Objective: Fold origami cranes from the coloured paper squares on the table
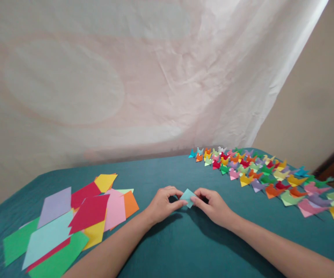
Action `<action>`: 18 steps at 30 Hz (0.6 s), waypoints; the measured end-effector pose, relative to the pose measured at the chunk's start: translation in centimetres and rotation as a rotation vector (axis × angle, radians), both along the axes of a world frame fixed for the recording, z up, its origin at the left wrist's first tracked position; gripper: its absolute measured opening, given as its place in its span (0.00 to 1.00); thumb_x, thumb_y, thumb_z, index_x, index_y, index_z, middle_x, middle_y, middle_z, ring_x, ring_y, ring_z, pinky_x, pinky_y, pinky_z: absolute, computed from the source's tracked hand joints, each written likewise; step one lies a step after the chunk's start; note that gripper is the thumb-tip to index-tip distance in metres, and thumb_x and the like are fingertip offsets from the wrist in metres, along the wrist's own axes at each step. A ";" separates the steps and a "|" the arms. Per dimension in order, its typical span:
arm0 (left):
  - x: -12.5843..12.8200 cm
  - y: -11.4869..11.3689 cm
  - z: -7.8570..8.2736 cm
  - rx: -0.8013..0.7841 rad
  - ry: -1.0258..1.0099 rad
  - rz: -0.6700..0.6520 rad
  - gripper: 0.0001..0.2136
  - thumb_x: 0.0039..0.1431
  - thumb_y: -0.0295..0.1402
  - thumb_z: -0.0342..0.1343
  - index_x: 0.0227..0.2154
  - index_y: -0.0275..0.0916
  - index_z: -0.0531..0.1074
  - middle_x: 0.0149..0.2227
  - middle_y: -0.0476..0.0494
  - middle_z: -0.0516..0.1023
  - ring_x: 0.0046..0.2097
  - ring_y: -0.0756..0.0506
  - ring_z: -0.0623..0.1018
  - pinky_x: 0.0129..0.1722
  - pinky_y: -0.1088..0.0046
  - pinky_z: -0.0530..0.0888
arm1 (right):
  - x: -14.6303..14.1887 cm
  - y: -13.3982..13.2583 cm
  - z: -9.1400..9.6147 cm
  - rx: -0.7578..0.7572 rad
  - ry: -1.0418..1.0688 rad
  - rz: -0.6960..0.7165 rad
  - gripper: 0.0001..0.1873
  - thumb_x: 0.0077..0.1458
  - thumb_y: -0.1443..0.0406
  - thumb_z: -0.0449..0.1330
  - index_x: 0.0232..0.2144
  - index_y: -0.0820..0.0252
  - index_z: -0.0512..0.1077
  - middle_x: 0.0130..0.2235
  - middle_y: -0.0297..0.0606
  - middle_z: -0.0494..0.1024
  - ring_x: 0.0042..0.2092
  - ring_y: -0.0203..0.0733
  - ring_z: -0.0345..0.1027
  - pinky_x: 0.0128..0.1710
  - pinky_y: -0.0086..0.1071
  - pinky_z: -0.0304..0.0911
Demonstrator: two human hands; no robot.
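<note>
A small light-blue folded paper [188, 197], shaped like a diamond, is held between my two hands above the dark green tablecloth. My left hand [164, 204] pinches its left corner between thumb and fingers. On the opposite corner, my right hand [213, 206] has a like pinch, the thumb lying on the near face. The fingers behind the paper are partly hidden.
Loose coloured paper sheets [88, 212] lie overlapping on the left of the green tablecloth [161, 247]. Rows of many-coloured folded paper birds [245, 180] stand at the right and back right. A pale cloth [143, 88] hangs behind the table.
</note>
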State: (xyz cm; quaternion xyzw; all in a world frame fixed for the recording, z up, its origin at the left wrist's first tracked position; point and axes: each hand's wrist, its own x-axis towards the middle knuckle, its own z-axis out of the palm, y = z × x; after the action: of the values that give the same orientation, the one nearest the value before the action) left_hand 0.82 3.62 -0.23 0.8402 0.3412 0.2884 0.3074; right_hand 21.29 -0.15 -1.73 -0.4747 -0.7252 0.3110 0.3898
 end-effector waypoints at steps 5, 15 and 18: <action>0.2 -0.2 0.1 -0.007 0.017 0.019 0.12 0.59 0.38 0.52 0.27 0.36 0.75 0.27 0.47 0.74 0.32 0.49 0.71 0.34 0.75 0.66 | 0.1 0.0 0.1 -0.043 0.042 0.032 0.16 0.57 0.56 0.54 0.25 0.62 0.69 0.23 0.31 0.68 0.26 0.33 0.59 0.27 0.26 0.56; 0.4 -0.3 0.6 0.030 0.037 -0.022 0.14 0.61 0.36 0.47 0.23 0.36 0.69 0.25 0.48 0.71 0.33 0.49 0.70 0.36 0.74 0.64 | 0.0 0.0 0.3 -0.092 0.114 0.057 0.16 0.57 0.56 0.53 0.26 0.63 0.70 0.24 0.33 0.71 0.28 0.36 0.63 0.29 0.27 0.59; 0.4 -0.3 0.5 0.026 0.044 -0.026 0.15 0.61 0.36 0.46 0.22 0.36 0.68 0.25 0.48 0.70 0.32 0.49 0.70 0.36 0.74 0.64 | 0.0 0.1 0.3 -0.117 0.137 0.062 0.17 0.58 0.56 0.52 0.27 0.63 0.70 0.25 0.33 0.71 0.28 0.36 0.63 0.29 0.27 0.59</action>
State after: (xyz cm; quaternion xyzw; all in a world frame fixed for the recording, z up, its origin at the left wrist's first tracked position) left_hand 1.24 3.33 0.29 0.8547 0.3329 0.2704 0.2925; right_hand 21.27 -0.06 -1.45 -0.4515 -0.6919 0.3966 0.4003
